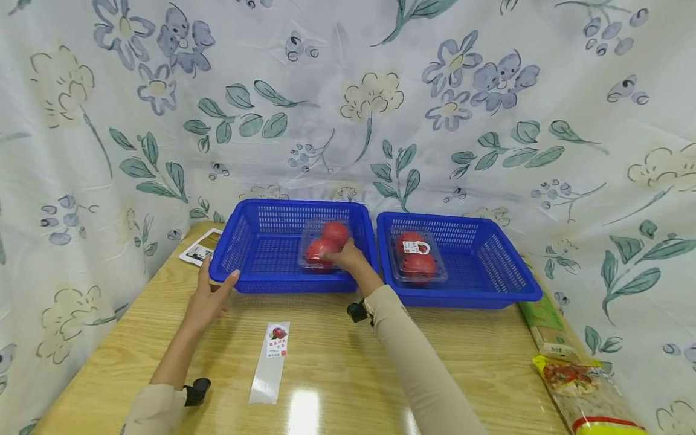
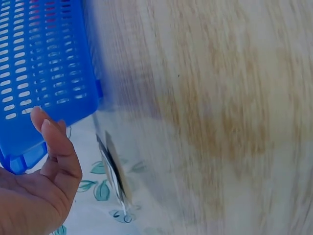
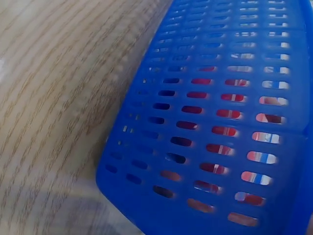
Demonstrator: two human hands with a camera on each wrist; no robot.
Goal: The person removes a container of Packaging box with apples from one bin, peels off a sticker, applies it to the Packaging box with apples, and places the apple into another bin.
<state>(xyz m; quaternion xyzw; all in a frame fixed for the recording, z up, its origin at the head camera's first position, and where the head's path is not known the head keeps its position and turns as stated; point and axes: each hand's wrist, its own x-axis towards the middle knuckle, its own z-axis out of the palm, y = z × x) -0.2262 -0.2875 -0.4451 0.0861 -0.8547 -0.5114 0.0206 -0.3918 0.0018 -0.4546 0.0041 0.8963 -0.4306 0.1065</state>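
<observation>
A clear plastic fruit box (image 1: 311, 228) with red round fruits (image 1: 322, 252) sits in the left blue basket (image 1: 272, 285), towards its right end. My right hand (image 1: 350, 257) reaches over the front rim and holds the box at its front right; some fingertips are hidden. In the right wrist view, red shows through the slots of the basket wall (image 3: 146, 147). At the basket's front left corner is my left hand (image 1: 209, 296), thumb and fingers spread about the rim. Its fingers look loosely bent beside the basket end in the left wrist view.
The right blue basket (image 1: 467, 297) holds a similar fruit box (image 1: 418, 260) with a label on top. A label strip (image 1: 270, 362) lies on the wooden table (image 1: 326, 338). A white-edged card (image 1: 198, 248) lies at the left; food packets (image 1: 587, 393) at the right. A floral curtain hangs behind.
</observation>
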